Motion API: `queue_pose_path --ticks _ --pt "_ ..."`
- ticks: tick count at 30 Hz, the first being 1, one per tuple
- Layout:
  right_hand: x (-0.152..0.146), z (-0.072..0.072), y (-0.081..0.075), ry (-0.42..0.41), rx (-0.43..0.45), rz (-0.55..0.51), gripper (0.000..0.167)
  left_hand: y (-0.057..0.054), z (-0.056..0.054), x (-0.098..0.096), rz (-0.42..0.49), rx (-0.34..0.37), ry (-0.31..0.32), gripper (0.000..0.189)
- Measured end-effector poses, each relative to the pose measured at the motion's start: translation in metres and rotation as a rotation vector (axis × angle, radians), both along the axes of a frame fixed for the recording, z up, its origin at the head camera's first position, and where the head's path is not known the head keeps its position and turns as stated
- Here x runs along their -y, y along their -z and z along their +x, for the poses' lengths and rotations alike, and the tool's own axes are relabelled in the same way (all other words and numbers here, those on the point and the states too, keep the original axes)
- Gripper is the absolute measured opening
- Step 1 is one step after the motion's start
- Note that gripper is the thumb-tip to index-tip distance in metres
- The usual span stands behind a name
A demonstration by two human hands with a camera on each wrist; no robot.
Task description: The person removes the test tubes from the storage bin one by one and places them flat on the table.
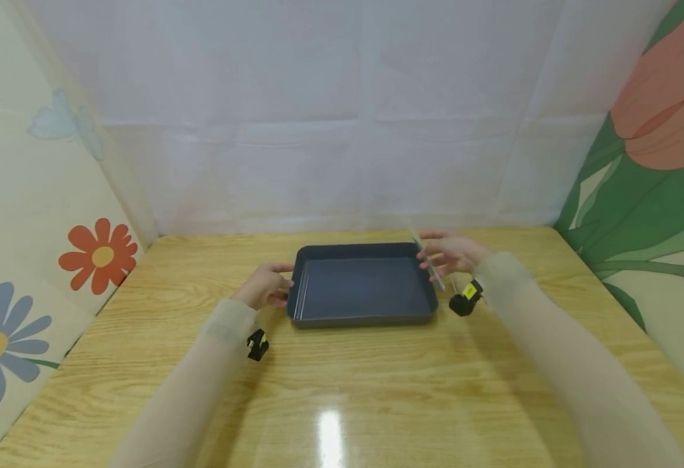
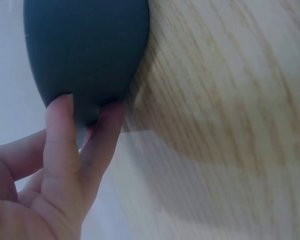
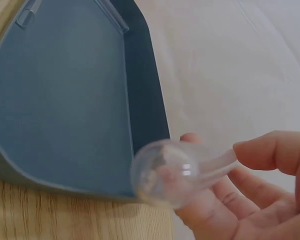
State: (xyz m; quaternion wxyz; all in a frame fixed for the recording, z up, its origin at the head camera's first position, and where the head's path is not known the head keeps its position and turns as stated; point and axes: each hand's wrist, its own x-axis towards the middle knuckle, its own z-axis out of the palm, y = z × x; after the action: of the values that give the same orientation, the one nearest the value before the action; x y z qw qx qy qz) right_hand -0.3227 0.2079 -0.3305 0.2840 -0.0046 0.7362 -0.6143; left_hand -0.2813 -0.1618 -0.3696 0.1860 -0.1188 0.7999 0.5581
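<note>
A shallow dark blue-grey tray (image 1: 365, 286) lies on the table. At its left end, my left hand (image 1: 266, 286) touches the outside of the end wall; the left wrist view shows fingertips (image 2: 110, 112) against that wall, near the table. Over the tray's right end, my right hand (image 1: 450, 252) pinches a clear test tube (image 3: 165, 175), held tilted. Its rounded end points toward the right wrist camera, and the thumb presses it from one side. Inside the tray, thin clear tubes (image 1: 302, 292) lie along the left wall.
The wood-grain table (image 1: 342, 377) extends around the tray on all sides. A white cloth (image 1: 342, 130) hangs behind it, and flower-patterned panels stand at left and right. Black cameras (image 1: 466, 299) are strapped to both wrists.
</note>
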Motion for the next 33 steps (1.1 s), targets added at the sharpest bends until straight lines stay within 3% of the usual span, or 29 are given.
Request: queue_pose_path --ticks 33 --pt "-0.046 0.007 0.006 0.033 -0.001 -0.02 0.069 0.002 0.0 0.001 0.02 -0.006 -0.009 0.053"
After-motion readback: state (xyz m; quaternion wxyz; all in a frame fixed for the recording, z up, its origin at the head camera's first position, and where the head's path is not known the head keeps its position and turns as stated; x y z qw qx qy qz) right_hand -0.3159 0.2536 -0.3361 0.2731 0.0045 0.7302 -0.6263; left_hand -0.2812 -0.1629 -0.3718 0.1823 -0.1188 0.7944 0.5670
